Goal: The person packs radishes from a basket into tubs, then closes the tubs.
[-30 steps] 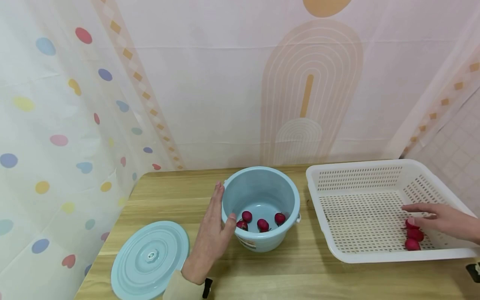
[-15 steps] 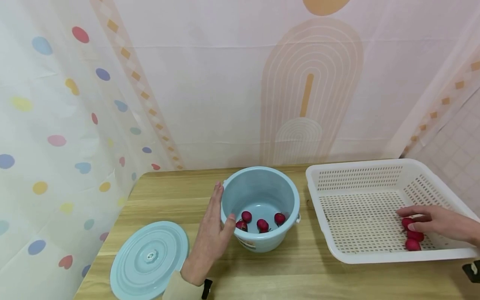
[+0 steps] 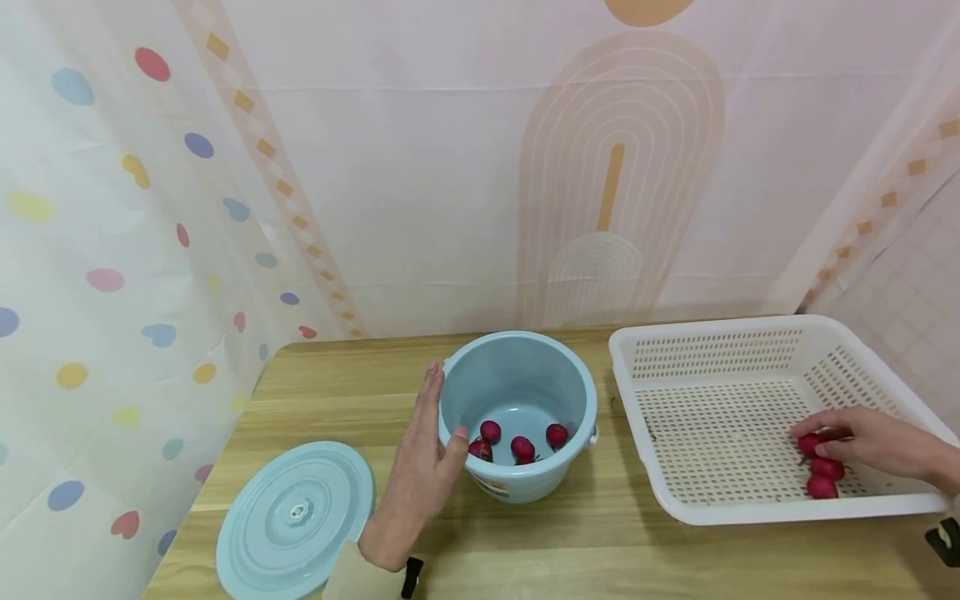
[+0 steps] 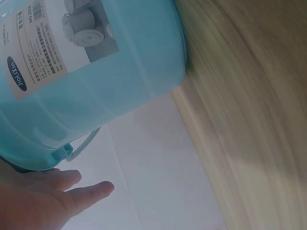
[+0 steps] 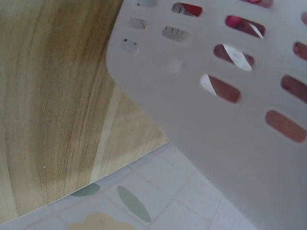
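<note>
- i count one blue bucket point(image 3: 540, 486), four red radishes point(image 3: 522, 447) visible inside.
- one blue lid point(image 3: 296, 512), flat on the table point(image 3: 352, 400).
- one white basket point(image 3: 750, 512); three radishes point(image 3: 822, 487) within.
- left hand point(image 3: 416, 479): fingers straight, thumb spread, touching bucket, gripping nothing.
- right hand point(image 3: 873, 442): fingers bent, pinching the farthest basket radish point(image 3: 807, 445).

At 10 o'clock is a smooth, light-blue plastic bucket point(image 4: 139, 62), bearing a printed paper label point(image 4: 53, 45) with a dark oval logo point(image 4: 17, 73). Its thin blue handle point(image 4: 86, 143) curves at 8 o'clock. Just below, the left hand point(image 4: 41, 199) extends two fingers. A brown wood-grained tabletop point(image 4: 244, 96) fills 1 to 5 o'clock.
</note>
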Demonstrator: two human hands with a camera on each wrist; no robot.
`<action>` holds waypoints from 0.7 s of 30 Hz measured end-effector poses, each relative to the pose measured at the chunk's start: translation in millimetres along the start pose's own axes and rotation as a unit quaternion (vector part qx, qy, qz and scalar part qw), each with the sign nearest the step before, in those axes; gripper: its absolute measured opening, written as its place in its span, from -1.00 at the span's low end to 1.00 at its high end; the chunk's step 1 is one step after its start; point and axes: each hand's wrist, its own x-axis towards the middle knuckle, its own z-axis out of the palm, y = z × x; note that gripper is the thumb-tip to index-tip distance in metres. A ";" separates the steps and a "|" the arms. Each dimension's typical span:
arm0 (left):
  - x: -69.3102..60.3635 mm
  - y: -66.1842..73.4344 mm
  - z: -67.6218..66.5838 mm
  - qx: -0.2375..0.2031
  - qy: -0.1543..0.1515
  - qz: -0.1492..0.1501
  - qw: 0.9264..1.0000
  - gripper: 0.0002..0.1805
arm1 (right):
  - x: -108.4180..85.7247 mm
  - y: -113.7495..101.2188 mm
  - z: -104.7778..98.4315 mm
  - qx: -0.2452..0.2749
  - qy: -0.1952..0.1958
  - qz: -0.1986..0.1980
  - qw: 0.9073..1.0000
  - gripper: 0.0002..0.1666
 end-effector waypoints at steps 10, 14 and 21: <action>-0.4 3.6 -2.7 0.008 -0.007 -0.008 1.000 -0.18 | -4.1 -5.7 2.0 -0.038 0.089 -0.005 0.995 -0.80; 0.2 5.4 -3.7 0.004 -0.011 -0.011 1.000 -0.17 | -8.1 -11.6 -1.1 -0.036 0.130 0.000 0.991 -0.78; 1.6 7.3 -5.6 0.006 -0.009 -0.005 1.000 -0.17 | -13.4 -31.8 -7.2 0.012 0.187 -0.009 0.982 -0.76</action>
